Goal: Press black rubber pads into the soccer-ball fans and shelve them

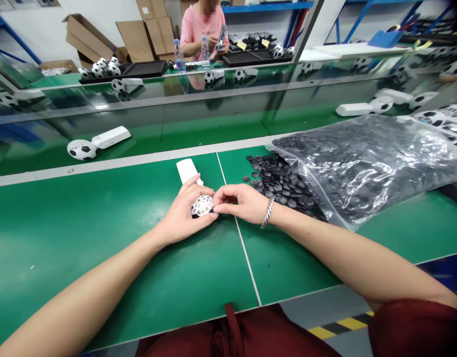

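Note:
In the head view, my left hand (187, 210) is wrapped round a white soccer-ball-patterned piece (203, 205) with open gaps in its shell. A white flat handle (188, 171) extends beyond my fingers, away from me. My right hand (239, 202) pinches at the ball's right side, thumb and forefinger together. Something small and dark shows at those fingertips, apparently a black pentagon piece (212, 210), partly hidden. Many loose black pentagon pieces (284, 184) lie in a heap to the right of my right hand.
A large clear plastic bag (369, 163) of black pieces lies on the green table (101, 238) at right. Beyond the table edge, a green conveyor (168, 124) carries finished-looking soccer-ball items (82, 148). A person in pink (202, 29) works across from me near two bottles (205, 53).

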Demonstrator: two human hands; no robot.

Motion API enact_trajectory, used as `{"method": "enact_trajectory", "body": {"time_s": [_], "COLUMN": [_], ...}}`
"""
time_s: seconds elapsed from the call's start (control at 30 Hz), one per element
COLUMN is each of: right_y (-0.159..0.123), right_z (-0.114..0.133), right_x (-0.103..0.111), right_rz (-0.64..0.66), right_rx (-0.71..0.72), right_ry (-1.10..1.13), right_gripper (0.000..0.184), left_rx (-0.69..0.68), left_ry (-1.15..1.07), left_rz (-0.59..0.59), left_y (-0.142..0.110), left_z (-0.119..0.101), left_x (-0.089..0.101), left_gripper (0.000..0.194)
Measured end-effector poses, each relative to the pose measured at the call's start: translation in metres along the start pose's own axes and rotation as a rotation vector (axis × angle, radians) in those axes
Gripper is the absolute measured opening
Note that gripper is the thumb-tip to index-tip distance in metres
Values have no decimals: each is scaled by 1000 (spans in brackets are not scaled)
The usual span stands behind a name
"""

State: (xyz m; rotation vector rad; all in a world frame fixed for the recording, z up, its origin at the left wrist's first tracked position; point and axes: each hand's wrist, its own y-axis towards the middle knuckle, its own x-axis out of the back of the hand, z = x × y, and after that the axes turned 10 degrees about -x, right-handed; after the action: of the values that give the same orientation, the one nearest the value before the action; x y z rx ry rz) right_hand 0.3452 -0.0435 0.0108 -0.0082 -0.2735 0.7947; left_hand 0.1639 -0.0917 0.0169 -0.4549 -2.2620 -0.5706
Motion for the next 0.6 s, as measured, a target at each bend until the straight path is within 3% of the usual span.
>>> {"method": "enact_trajectory", "body": {"time_s": [0.27,0.47,0.6], "right_y": [3,2,3], "right_z": [-1,-3,-7], "right_x": [-3,-7,-9], "right_rz": [-44,-139,-138], "right_rx": [-74,-36,-53], "right_ry": [41,-33,15], "right_gripper": [13,11,12], "left_rx": [-24,-58,-51], "left_ry": [8,-30,-33], "left_rz": [-24,-53,-72], "left_y": [1,2,2], "left_z": [1,3,3], "left_x": [-1,-2,-3], "left_gripper": [26,27,27]}}
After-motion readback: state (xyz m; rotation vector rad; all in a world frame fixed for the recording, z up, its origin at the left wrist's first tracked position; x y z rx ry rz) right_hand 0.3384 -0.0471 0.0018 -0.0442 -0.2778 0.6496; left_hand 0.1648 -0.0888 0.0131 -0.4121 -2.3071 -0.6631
